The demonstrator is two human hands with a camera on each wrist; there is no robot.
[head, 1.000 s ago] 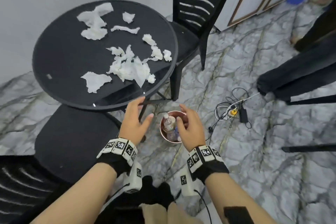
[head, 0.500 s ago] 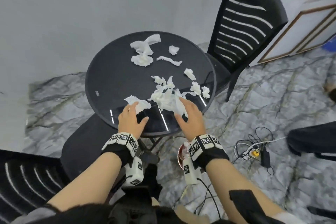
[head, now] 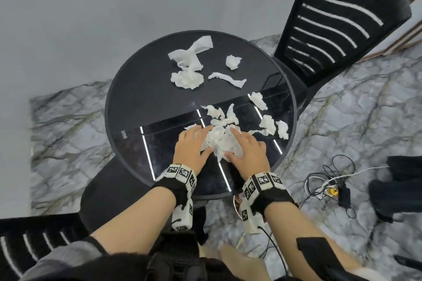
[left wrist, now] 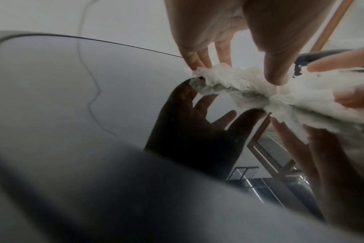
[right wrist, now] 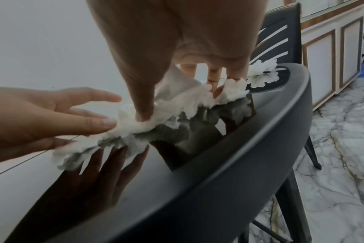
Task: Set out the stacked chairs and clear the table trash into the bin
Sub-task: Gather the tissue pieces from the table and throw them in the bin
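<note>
A round black glass table (head: 137, 107) holds several crumpled white tissues. Both my hands meet on the nearest tissue pile (head: 220, 141). My left hand (head: 198, 137) presses it from the left with straight fingers, and my right hand (head: 237, 143) covers it from the right, thumb down on the paper. The wrist views show the same pile (left wrist: 249, 85) (right wrist: 177, 105) squeezed between my left hand (left wrist: 239, 70) and right hand (right wrist: 181, 97). More tissues (head: 187, 77) lie farther back. A copper bin (head: 237, 203) peeks out under the table's near edge, mostly hidden by my right wrist.
One black slatted chair (head: 338, 18) stands at the table's far right. Another black chair (head: 109, 189) sits at the near left, its seat tucked under the table. Tangled cables with a power adapter (head: 331, 187) lie on the marble floor at the right.
My hands rose from the bin on the floor to the tabletop, then moved toward each other and pushed the loose tissues into one pile. My view lifted to the table.
</note>
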